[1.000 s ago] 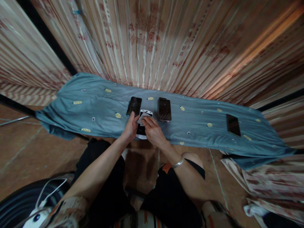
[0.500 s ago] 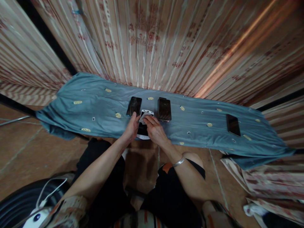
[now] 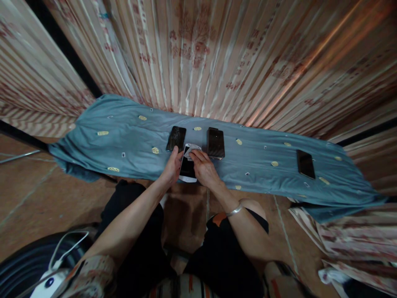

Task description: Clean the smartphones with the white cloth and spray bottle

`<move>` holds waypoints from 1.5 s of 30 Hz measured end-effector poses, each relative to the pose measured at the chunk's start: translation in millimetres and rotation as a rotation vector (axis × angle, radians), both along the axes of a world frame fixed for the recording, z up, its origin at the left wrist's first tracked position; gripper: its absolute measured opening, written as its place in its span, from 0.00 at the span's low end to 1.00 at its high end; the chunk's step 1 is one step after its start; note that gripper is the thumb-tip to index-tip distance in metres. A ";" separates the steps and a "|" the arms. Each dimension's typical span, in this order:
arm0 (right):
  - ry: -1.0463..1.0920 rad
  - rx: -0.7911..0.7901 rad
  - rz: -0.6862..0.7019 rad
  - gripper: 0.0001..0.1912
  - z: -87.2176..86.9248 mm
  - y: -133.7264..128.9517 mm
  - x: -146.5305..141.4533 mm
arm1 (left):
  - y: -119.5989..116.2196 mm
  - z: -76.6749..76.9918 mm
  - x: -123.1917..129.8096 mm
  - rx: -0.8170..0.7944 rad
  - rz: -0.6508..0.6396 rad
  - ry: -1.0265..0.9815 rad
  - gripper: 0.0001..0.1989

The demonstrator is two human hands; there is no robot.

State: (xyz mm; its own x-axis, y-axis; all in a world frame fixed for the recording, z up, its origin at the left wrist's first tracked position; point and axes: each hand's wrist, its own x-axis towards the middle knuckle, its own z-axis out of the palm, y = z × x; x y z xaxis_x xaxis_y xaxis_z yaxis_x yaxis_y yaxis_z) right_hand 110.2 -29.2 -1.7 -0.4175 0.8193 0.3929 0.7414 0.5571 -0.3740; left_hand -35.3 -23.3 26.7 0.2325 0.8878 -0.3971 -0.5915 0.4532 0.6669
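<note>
Between my hands is a white smartphone (image 3: 187,169) with a dark screen, lying near the front edge of the blue cloth. My left hand (image 3: 172,166) grips it along its left side, thumb on top. In my right hand (image 3: 205,169) a small whitish wipe (image 3: 188,153) is pinched and pressed on the upper part of the screen. A black smartphone (image 3: 176,138) with a cracked-looking screen lies just beyond my left hand. Beyond my right hand sits a stack of dark phones (image 3: 215,142).
Another dark phone (image 3: 305,164) lies toward the right end of the cloth-covered table (image 3: 260,165). A patterned curtain (image 3: 198,62) hangs behind it. At the lower left, a white power strip (image 3: 49,283) with a cable rests by a black coiled hose (image 3: 21,265).
My right hand has shifted the wipe slightly on the screen near the phone's top. My left hand keeps its grip on the phone. The whole view has moved slightly.
</note>
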 end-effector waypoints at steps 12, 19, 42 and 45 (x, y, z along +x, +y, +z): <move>-0.029 -0.022 0.034 0.28 0.6 -10.3 -4.5 | 5.5 1.3 -3.9 0.042 0.019 0.055 0.33; -0.010 -0.021 0.036 0.28 -2.4 -13.8 -7.9 | 8.0 1.8 -6.2 0.023 0.023 0.022 0.32; -0.032 -0.038 0.079 0.25 0.1 -25.3 -10.8 | 10.6 7.0 -9.3 0.048 0.075 0.102 0.34; -0.036 -0.037 0.086 0.24 -0.1 -26.2 -11.0 | 11.0 5.9 -9.4 0.066 0.076 0.115 0.34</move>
